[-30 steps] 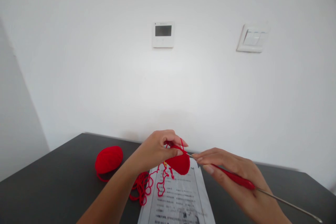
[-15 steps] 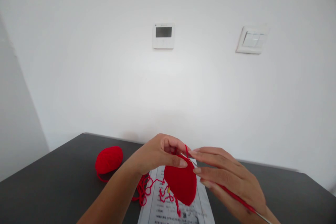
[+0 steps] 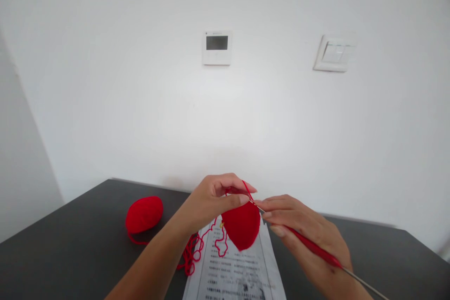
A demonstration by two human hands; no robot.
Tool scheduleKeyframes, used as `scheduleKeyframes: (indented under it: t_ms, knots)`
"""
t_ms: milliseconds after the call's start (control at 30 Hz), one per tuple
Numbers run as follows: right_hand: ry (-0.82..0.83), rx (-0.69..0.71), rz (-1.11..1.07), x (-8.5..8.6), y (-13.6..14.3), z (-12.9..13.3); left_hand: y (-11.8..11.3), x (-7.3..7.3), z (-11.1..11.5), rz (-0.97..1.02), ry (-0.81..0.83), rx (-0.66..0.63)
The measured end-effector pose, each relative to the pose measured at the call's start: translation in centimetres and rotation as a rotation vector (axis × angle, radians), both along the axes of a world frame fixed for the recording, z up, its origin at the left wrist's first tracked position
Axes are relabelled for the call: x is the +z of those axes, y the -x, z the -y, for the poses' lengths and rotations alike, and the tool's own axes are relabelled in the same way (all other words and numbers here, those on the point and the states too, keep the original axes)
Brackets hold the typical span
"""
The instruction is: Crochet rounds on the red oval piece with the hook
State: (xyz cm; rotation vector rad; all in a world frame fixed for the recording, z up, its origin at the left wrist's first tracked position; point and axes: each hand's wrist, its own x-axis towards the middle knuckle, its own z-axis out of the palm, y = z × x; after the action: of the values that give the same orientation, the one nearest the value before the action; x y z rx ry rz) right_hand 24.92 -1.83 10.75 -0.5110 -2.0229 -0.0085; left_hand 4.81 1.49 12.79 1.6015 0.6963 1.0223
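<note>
My left hand pinches the top edge of a red crochet piece, with a strand of red yarn running over its raised index finger. A small yellow stitch marker hangs at the piece's left edge beside a loose yarn tail. In my right hand is a crochet hook with a red handle and metal shaft. Its tip meets the top right edge of the piece, close to my left thumb. The exact stitch at the tip is too small to make out.
A red yarn ball lies on the dark table to the left. Loose yarn tangles beside a printed sheet under my hands. The white wall behind carries a thermostat and a light switch.
Both hands have risen slightly with the crochet piece, whose lower end now points down more narrowly. My left index finger has lifted the yarn, and more of the hook's handle shows.
</note>
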Motion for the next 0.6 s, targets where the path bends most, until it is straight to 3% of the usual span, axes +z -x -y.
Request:
scheduleKeyframes:
  t_ms: [400, 600]
  knots:
    - [-0.099, -0.145, -0.046, -0.7, 0.6, 0.3, -2.1, -0.4, 0.7, 0.236, 0.11, 0.204]
    - [-0.185, -0.119, -0.012, -0.6, 0.6, 0.5, -1.6, -0.4, 0.3, 0.33, 0.297, 0.017]
